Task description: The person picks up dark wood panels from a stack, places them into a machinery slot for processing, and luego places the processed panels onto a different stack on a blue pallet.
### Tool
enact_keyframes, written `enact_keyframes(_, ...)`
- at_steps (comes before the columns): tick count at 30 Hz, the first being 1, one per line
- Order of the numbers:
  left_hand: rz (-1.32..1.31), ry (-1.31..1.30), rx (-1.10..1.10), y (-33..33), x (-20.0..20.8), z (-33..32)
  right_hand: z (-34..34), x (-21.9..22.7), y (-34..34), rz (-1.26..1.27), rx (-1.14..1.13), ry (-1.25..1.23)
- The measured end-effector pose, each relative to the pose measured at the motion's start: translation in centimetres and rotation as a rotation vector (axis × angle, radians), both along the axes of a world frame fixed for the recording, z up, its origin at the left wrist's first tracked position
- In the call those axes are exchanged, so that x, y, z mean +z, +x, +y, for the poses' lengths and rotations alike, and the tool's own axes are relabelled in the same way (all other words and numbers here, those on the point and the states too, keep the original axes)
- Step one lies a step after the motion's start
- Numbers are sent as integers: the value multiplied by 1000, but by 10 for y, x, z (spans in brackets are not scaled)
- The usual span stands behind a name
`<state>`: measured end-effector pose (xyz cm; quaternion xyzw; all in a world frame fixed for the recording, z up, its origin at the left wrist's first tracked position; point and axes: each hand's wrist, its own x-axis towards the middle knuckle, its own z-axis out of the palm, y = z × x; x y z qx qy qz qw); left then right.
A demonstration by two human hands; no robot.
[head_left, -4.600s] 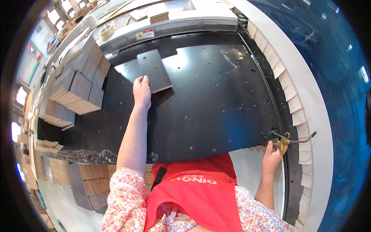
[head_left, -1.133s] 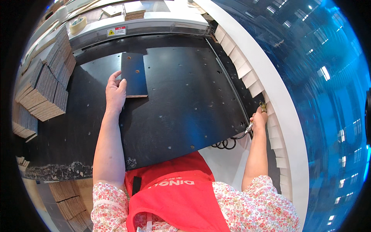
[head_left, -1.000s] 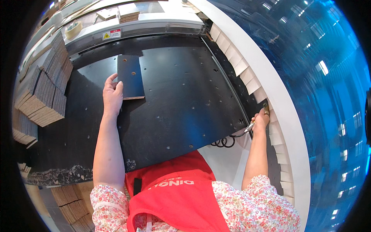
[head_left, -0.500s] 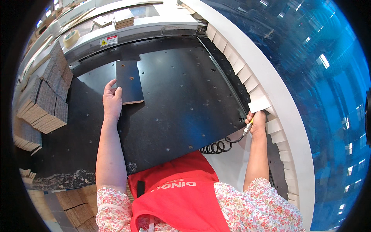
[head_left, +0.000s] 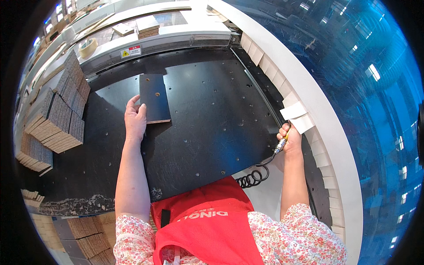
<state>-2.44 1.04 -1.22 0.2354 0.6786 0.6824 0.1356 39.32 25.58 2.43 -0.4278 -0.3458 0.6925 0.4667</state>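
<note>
Over the black table (head_left: 198,145), a small dark rectangular board (head_left: 155,104) shows two round holes in its face and a brown raw front edge. My left hand (head_left: 135,119) grips the board at its left edge, thumb and fingers closed there; the fingertips are partly hidden. Off the table's right edge, my right hand (head_left: 291,137) is wrapped round an air gun (head_left: 286,136) with a yellow body, its front end hidden behind white strips (head_left: 295,111). A metal coupling joins it to a coiled black hose (head_left: 251,177).
Stacks of cut particleboard pieces (head_left: 64,117) stand along the table's left side. A tape roll (head_left: 88,47) and more board pieces (head_left: 147,27) lie on the white machine ledge at the back. A curved white guard with a blue transparent cover (head_left: 380,132) bounds the right side.
My right hand has shifted slightly upward with the air gun, and the white strips near it have moved. My left hand still holds the board; the whole view has shifted a little.
</note>
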Motion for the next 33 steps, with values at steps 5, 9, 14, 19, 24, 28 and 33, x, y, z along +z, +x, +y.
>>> enact_keyframes(5, 2, 18, 2, -1, -1, -1, -6, -1, 4, 40, -43, -2)
enact_keyframes(9, 18, 32, 5, -2, -3, 0, 0, -9, 10, 52, -15, 16)
enact_keyframes(14, 9, 39, 9, -1, -3, 0, 1, -10, 10, 84, 24, 39)
enact_keyframes(19, 13, 89, -16, -3, -6, 1, -1, -9, 8, 66, 77, 60)
enact_keyframes(24, -65, 287, -39, -9, -11, -1, -1, -5, -7, 60, 188, -23)
enact_keyframes(28, -148, 373, -3, -6, -6, -2, 2, 1, -30, 61, 230, -81)
enact_keyframes(33, -145, 377, -38, -9, -9, -2, 17, 4, -52, 25, 227, -60)
